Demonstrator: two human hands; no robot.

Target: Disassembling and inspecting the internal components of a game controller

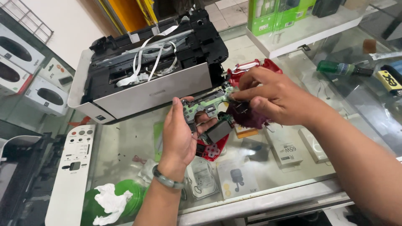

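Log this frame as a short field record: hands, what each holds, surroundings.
left hand: holds an opened red game controller with its green circuit board exposed
right hand: pinches a dark maroon cloth against the board's upper right end
surface: glass counter over boxed goods
behind hands: opened printer, white ribbon cables loose
left of hands: white button panel, crumpled white tissue
far right: green-handled screwdriver

Three white boxes [25, 62] with dark oval pictures sit on the left behind glass. Green boxes [278, 14] stand at the top (far back on a white shelf). Under the glass surface [125, 138] lie small white packs [286, 151] and a yellow label [387, 79] at the right.
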